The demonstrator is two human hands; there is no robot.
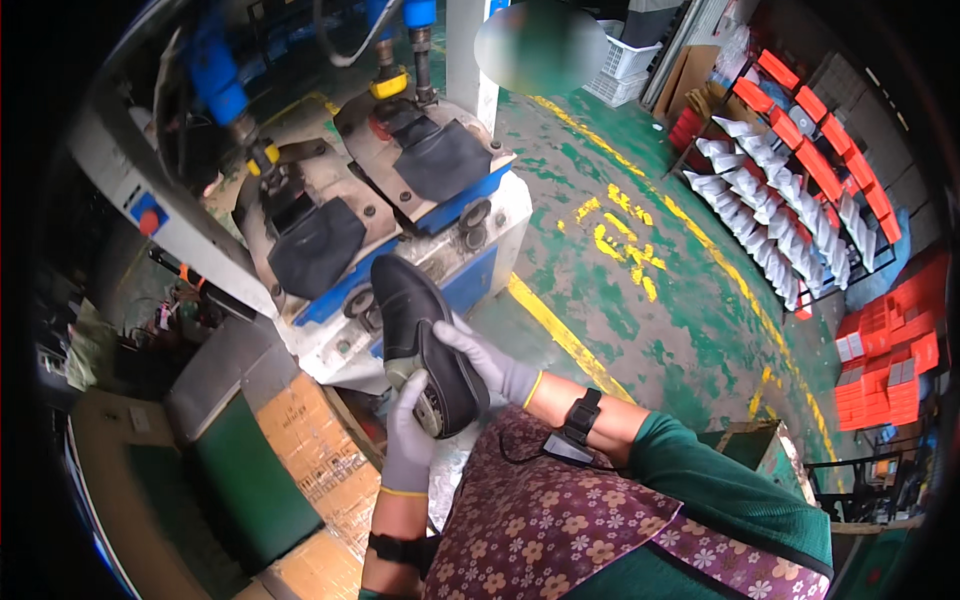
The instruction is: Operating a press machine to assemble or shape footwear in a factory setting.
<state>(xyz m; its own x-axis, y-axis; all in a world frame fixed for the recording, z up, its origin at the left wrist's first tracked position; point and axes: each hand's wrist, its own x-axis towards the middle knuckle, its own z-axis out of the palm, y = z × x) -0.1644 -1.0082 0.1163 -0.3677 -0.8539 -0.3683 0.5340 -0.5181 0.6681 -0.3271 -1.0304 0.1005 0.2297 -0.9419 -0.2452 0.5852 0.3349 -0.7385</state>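
Between my gloved hands I hold a black shoe, tilted with its toe pointing up and away from me. My left hand, in a grey glove with a yellow cuff, grips the heel end from below, its thumb by the opening. The fingers of my right hand, gloved the same way, wrap the shoe's right side. A greyish-green part shows at the shoe's side near my left thumb. Just beyond the shoe stands a press machine with two dark pads on its plates.
Blue cylinders with yellow fittings hang over the pads. A red button sits on the machine's left frame. Cardboard covers a surface at lower left. To the right stand a rack with wrapped items and stacked red boxes.
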